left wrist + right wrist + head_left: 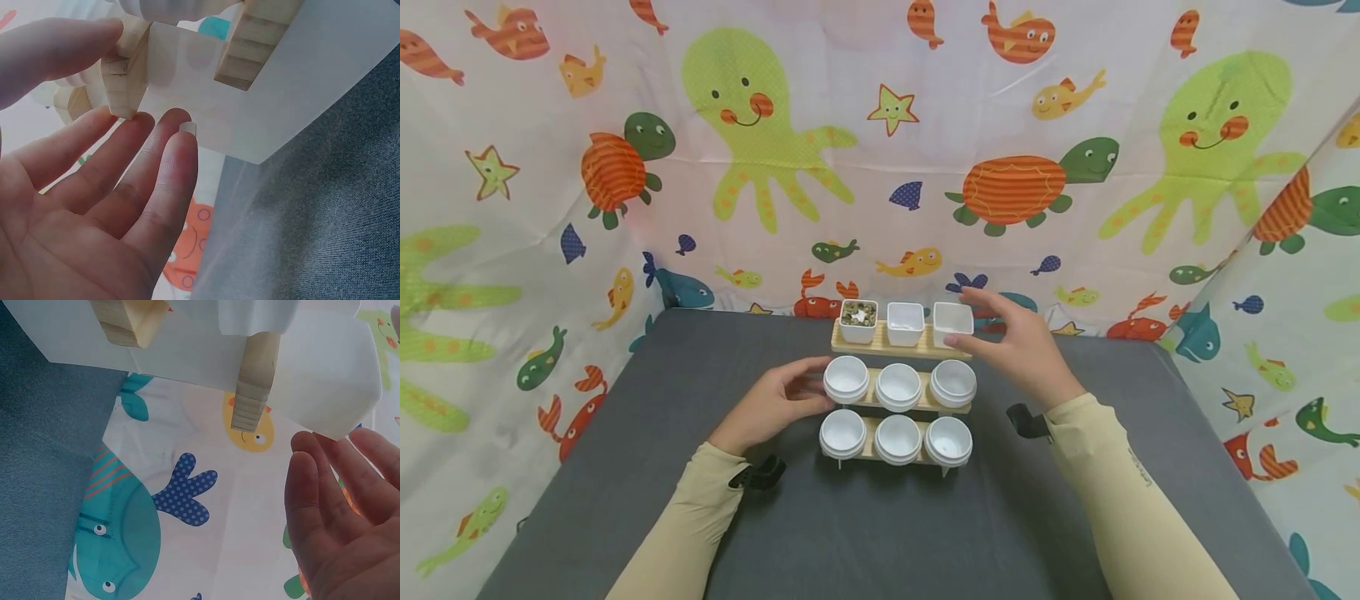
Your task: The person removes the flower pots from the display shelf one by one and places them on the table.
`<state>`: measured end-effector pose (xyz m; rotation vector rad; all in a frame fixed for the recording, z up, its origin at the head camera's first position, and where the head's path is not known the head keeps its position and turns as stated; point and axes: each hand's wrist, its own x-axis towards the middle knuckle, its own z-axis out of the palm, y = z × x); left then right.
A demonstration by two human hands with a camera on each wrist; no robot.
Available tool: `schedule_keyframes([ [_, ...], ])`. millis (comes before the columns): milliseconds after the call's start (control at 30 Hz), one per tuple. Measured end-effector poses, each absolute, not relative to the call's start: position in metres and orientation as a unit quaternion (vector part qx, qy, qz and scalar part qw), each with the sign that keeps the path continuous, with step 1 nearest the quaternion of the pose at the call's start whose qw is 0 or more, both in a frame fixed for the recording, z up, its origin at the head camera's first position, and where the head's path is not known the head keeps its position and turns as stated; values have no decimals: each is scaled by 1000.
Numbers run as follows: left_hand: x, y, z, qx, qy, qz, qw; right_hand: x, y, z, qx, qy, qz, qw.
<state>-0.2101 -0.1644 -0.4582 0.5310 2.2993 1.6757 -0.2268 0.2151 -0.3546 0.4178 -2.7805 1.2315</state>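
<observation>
A three-tier stand carries white bowls on wooden boards. My right hand [1018, 337] holds the right square bowl [953, 318] on the top board [880, 351], thumb at its front and fingers behind; in the right wrist view, fingertips touch the white bowl [328, 375]. Beside it stand a middle square bowl [906, 323] and a left one [858, 332] with green-brown bits and a white piece inside. My left hand [771, 406] grips the left end of the middle board [128, 75], thumb and fingers on opposite sides, beside the left round bowl [846, 380].
Two more round bowls stand on the middle tier, including a right one [952, 383]. Several round bowls, one at front centre [897, 439], line the bottom tier. The stand rests on a grey table [880, 533] before a sea-animal patterned cloth [850, 233].
</observation>
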Motion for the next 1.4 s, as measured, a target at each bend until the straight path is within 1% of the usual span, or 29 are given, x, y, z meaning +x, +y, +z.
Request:
schedule_keyframes([
  [733, -207, -156, -457, 164, 798, 566, 128, -233, 214, -355, 110, -928, 355, 4],
  [1133, -206, -156, -456, 162, 801, 562, 129, -231, 220, -360, 112, -925, 363, 19],
  [1400, -208, -157, -457, 163, 800, 562, 132, -219, 236, -362, 100, -925, 365, 41],
])
